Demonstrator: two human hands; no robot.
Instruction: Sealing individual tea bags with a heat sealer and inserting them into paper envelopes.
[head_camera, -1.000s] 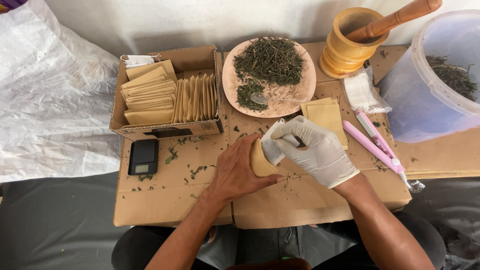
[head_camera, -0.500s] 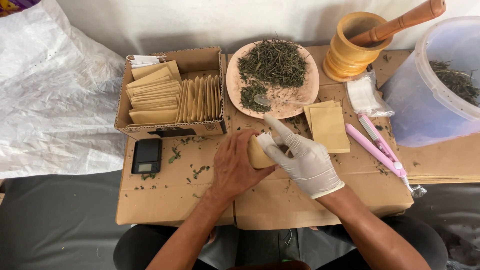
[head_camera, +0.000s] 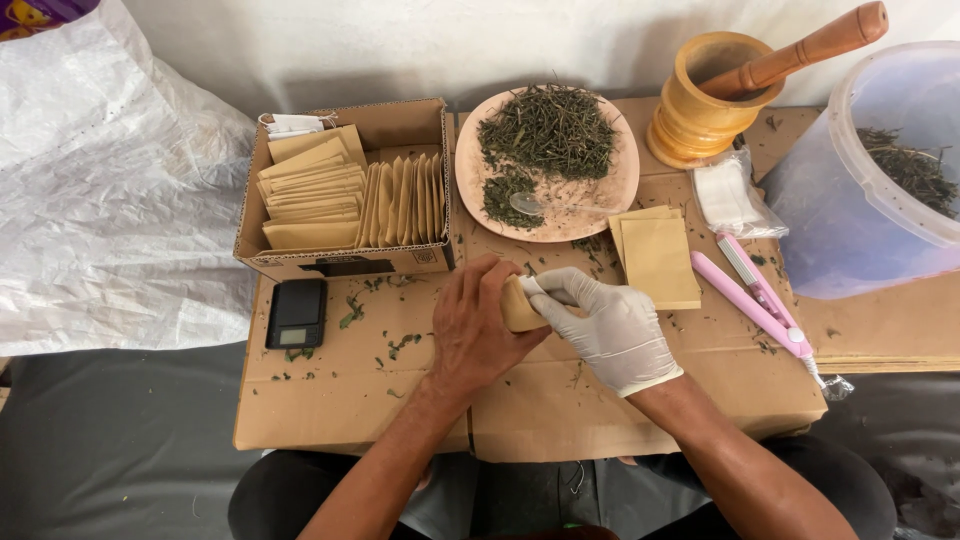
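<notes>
My bare left hand (head_camera: 478, 325) grips a small tan paper envelope (head_camera: 520, 305) over the cardboard work surface (head_camera: 560, 400). My right hand (head_camera: 608, 325), in a white glove, pinches a white tea bag (head_camera: 532, 285) at the envelope's mouth; most of the bag is hidden inside. Beyond the hands sits a pink plate (head_camera: 620, 185) of dried green herbs with a clear spoon (head_camera: 535, 205) on it. A small stack of tan envelopes (head_camera: 657, 258) lies just right of my gloved hand.
A cardboard box (head_camera: 395, 125) of filled tan envelopes stands at the back left, a black pocket scale (head_camera: 297, 312) in front of it. A wooden mortar (head_camera: 700, 105) with pestle, a bag of white tea bags (head_camera: 728, 192), a pink sealer (head_camera: 760, 295) and a translucent herb bucket (head_camera: 870, 190) are right.
The white tea bag has gone deeper into the envelope. My gloved fingers, spread half a second ago, have curled in at the envelope's mouth. Both hands stay in place.
</notes>
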